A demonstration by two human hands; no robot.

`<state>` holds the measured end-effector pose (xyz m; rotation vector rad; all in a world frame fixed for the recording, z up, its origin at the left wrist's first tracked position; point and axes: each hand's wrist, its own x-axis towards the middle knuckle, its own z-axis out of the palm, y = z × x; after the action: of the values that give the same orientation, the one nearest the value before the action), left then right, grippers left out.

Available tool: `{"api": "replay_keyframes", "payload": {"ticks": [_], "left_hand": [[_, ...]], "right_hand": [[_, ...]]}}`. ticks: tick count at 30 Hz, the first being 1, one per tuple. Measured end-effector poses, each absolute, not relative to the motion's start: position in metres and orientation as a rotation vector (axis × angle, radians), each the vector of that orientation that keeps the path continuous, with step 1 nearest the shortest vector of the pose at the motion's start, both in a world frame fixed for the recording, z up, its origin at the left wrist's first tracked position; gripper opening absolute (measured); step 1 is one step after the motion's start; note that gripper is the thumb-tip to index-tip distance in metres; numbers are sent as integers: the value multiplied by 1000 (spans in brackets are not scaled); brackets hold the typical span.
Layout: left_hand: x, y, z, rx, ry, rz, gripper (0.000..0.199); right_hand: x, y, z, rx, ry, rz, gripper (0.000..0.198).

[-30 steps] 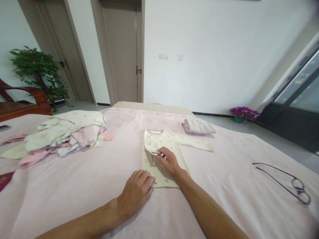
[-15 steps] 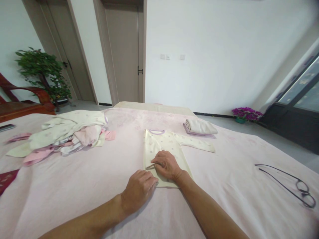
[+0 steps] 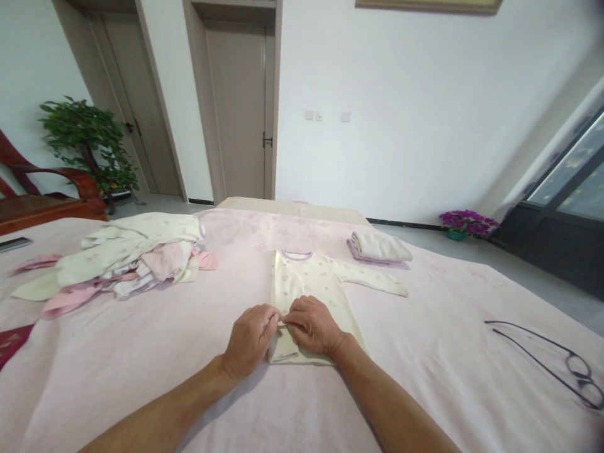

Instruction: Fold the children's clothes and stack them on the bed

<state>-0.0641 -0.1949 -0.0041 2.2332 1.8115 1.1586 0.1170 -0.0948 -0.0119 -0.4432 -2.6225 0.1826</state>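
Observation:
A small cream long-sleeved shirt (image 3: 325,289) with a lilac neckband lies flat in front of me, its right-hand sleeve stretched out to the side. The left-hand part is folded inward over the body. My left hand (image 3: 252,336) pinches the fabric at the folded left edge. Close beside it, my right hand (image 3: 311,324) rests on the shirt's middle, its thumb and fingers closed on the same folded cloth. The fingertips of both hands nearly meet, and they hide part of the fold.
A heap of loose clothes (image 3: 136,251) lies on the left of the pink bedspread (image 3: 448,352). Folded clothes (image 3: 380,246) are stacked behind the shirt to the right. Eyeglasses (image 3: 580,371) lie at the right, a phone (image 3: 14,244) at the far left edge.
My left hand has moved up from the shirt's bottom edge to the fold beside my right hand, and now pinches there. My right hand stays nearly in place. The view has tilted slightly upward.

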Motion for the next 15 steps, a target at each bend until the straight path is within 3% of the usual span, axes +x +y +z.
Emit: {"api": "replay_keyframes", "payload": {"ticks": [5, 11, 15], "left_hand": [[-81, -155, -13, 2126, 1871, 1166, 35], [-88, -88, -26, 2203, 2082, 698, 46], [-93, -47, -27, 2263, 2104, 587, 50]], "right_hand": [[114, -102, -6, -450, -2648, 195, 19], [110, -105, -2, -455, -2689, 200, 16], [109, -105, -1, -473, -2700, 206, 13]]}}
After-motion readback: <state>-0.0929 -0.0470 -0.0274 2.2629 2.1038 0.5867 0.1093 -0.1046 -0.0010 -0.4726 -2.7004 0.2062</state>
